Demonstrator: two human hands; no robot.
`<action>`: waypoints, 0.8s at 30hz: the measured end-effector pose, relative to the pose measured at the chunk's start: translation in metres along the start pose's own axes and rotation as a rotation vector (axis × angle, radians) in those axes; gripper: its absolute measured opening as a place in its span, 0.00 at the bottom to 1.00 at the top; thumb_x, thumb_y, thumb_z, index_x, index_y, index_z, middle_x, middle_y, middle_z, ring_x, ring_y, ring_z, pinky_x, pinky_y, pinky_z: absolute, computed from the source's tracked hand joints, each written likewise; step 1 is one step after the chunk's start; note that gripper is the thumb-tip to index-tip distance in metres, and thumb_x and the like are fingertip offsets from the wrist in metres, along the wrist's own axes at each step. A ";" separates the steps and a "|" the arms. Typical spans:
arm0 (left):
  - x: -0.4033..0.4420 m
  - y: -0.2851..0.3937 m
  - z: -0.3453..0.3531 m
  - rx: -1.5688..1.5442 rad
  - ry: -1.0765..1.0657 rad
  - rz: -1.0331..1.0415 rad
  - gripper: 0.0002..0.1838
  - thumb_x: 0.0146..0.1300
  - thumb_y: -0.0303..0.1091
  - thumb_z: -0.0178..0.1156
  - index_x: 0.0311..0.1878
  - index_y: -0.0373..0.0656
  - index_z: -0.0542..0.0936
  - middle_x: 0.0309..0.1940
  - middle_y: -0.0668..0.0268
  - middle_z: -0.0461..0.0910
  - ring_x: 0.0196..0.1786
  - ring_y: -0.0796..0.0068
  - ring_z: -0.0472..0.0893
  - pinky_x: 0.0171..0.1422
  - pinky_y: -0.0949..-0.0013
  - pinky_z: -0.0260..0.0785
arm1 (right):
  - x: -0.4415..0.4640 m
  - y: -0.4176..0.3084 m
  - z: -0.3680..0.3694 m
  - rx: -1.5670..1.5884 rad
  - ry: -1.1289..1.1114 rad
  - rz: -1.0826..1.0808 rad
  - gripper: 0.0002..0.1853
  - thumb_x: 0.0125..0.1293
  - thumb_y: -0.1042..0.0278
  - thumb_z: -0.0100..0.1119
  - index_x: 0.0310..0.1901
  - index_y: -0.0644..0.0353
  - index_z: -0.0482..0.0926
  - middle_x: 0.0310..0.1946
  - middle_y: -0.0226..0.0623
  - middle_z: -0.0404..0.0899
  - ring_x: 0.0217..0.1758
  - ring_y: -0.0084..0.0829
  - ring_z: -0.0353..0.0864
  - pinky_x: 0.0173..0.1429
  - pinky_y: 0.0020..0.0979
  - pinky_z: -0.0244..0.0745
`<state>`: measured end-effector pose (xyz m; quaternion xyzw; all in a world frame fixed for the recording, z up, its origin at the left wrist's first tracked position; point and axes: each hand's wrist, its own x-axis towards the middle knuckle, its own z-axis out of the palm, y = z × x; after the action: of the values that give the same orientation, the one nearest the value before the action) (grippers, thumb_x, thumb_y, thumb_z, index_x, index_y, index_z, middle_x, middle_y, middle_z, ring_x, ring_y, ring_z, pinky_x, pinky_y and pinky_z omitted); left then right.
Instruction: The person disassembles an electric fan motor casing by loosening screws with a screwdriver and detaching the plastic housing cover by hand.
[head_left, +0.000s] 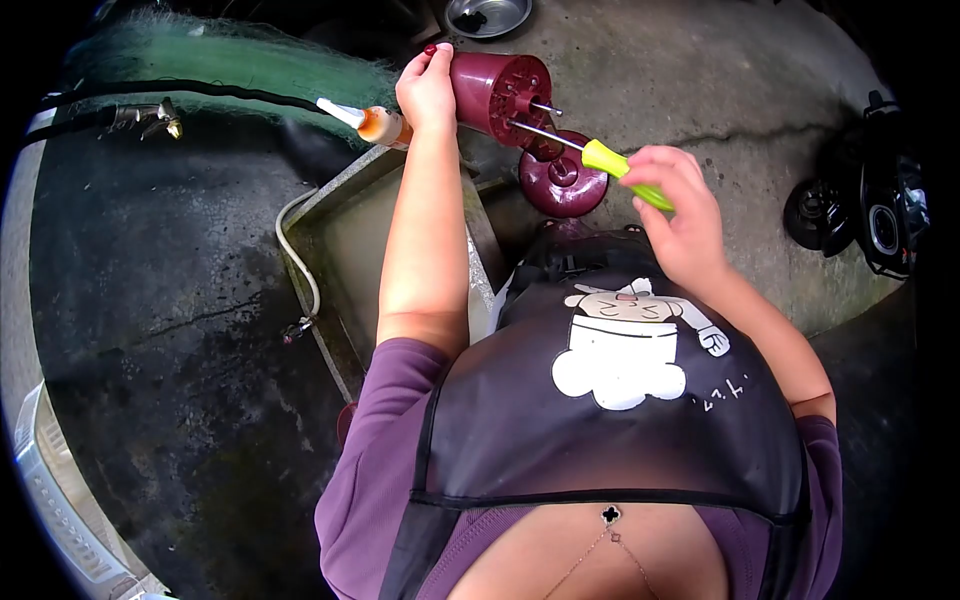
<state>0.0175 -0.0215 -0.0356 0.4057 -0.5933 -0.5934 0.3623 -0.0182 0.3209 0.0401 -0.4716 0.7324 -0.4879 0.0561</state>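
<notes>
Grey concrete floor [760,220], cracked at right

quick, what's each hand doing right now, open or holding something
Left hand: closed on the maroon housing, gripping its side.
Right hand: closed on the screwdriver, fingers around its handle.

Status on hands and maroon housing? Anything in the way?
Left hand grips maroon housing. Right hand holds screwdriver, tip at housing's ribbed end. Nothing visibly blocks screwdriver; orange bottle by left wrist.
</notes>
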 end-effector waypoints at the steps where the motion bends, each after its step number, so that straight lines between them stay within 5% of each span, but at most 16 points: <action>1: -0.001 0.001 -0.002 0.006 -0.069 -0.043 0.25 0.62 0.41 0.69 0.59 0.38 0.80 0.48 0.61 0.84 0.49 0.73 0.80 0.57 0.68 0.71 | 0.005 0.006 -0.004 -0.250 -0.038 -0.280 0.12 0.54 0.82 0.59 0.41 0.61 0.81 0.47 0.36 0.77 0.55 0.42 0.75 0.60 0.39 0.75; 2: -0.008 0.006 -0.005 0.002 -0.065 -0.041 0.25 0.62 0.41 0.69 0.59 0.38 0.80 0.48 0.61 0.84 0.49 0.73 0.80 0.57 0.68 0.71 | 0.009 0.004 -0.004 -0.251 -0.040 -0.284 0.12 0.54 0.82 0.59 0.41 0.61 0.81 0.47 0.36 0.77 0.55 0.42 0.75 0.60 0.39 0.75; 4: -0.033 0.012 -0.012 -0.210 -0.227 -0.116 0.40 0.65 0.49 0.65 0.75 0.45 0.61 0.68 0.57 0.69 0.68 0.65 0.69 0.70 0.57 0.60 | 0.012 -0.001 -0.006 -0.306 -0.148 -0.519 0.16 0.52 0.76 0.63 0.45 0.61 0.82 0.47 0.35 0.77 0.56 0.40 0.76 0.56 0.38 0.78; 5: -0.042 0.000 -0.022 -0.229 -0.268 -0.186 0.48 0.66 0.55 0.62 0.79 0.50 0.46 0.77 0.59 0.52 0.78 0.61 0.54 0.76 0.50 0.47 | 0.012 0.002 -0.003 -0.336 -0.096 -0.564 0.19 0.51 0.71 0.65 0.47 0.60 0.82 0.46 0.34 0.76 0.56 0.40 0.77 0.52 0.36 0.80; 8: -0.108 -0.026 -0.028 -0.304 0.185 -0.249 0.29 0.67 0.57 0.60 0.60 0.48 0.63 0.50 0.65 0.66 0.51 0.73 0.68 0.60 0.59 0.66 | 0.020 0.003 -0.003 -0.328 -0.089 -0.562 0.18 0.52 0.71 0.65 0.47 0.59 0.83 0.46 0.34 0.76 0.57 0.39 0.76 0.52 0.37 0.81; 10: -0.152 -0.024 -0.033 -0.454 -0.045 -0.477 0.21 0.69 0.57 0.56 0.42 0.47 0.73 0.36 0.69 0.73 0.40 0.71 0.75 0.48 0.63 0.69 | 0.024 0.006 -0.002 -0.336 -0.087 -0.552 0.19 0.52 0.71 0.65 0.48 0.58 0.83 0.46 0.33 0.76 0.57 0.39 0.76 0.52 0.37 0.81; 12: -0.180 0.001 -0.025 -0.538 -0.523 -0.604 0.30 0.73 0.64 0.45 0.46 0.43 0.77 0.39 0.67 0.80 0.38 0.72 0.79 0.44 0.69 0.70 | 0.026 0.006 0.002 -0.332 -0.105 -0.549 0.19 0.52 0.70 0.65 0.48 0.58 0.83 0.47 0.33 0.76 0.57 0.39 0.76 0.51 0.37 0.81; 14: -0.195 0.022 -0.012 -0.575 -0.700 -0.531 0.28 0.77 0.58 0.45 0.50 0.39 0.77 0.38 0.66 0.80 0.34 0.79 0.78 0.39 0.73 0.70 | 0.029 0.003 0.006 -0.310 -0.082 -0.588 0.20 0.51 0.69 0.66 0.49 0.56 0.83 0.47 0.32 0.76 0.57 0.39 0.76 0.50 0.37 0.81; 20: -0.185 0.029 0.003 -0.648 -0.687 -0.650 0.16 0.73 0.46 0.59 0.46 0.41 0.79 0.33 0.69 0.80 0.28 0.81 0.77 0.34 0.77 0.70 | 0.021 -0.018 0.003 -0.205 -0.032 -0.354 0.25 0.61 0.65 0.65 0.61 0.55 0.75 0.57 0.44 0.66 0.57 0.43 0.73 0.60 0.40 0.71; 23: -0.191 0.040 0.004 -0.672 -0.590 -0.714 0.14 0.71 0.44 0.62 0.44 0.42 0.79 0.34 0.69 0.81 0.28 0.81 0.77 0.33 0.77 0.70 | 0.014 -0.014 -0.006 0.135 -0.156 0.302 0.22 0.72 0.54 0.57 0.59 0.61 0.73 0.44 0.49 0.77 0.45 0.50 0.80 0.49 0.39 0.75; 24: -0.192 0.039 0.004 -0.675 -0.587 -0.712 0.14 0.71 0.44 0.62 0.44 0.42 0.79 0.34 0.69 0.81 0.28 0.81 0.77 0.33 0.77 0.70 | 0.014 -0.015 -0.006 0.135 -0.160 0.299 0.22 0.72 0.54 0.57 0.59 0.61 0.73 0.44 0.49 0.77 0.45 0.50 0.80 0.49 0.39 0.75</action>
<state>0.0905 0.1536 0.0130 0.2607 -0.2735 -0.9232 0.0696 -0.0194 0.3136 0.0599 -0.3898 0.7532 -0.4831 0.2175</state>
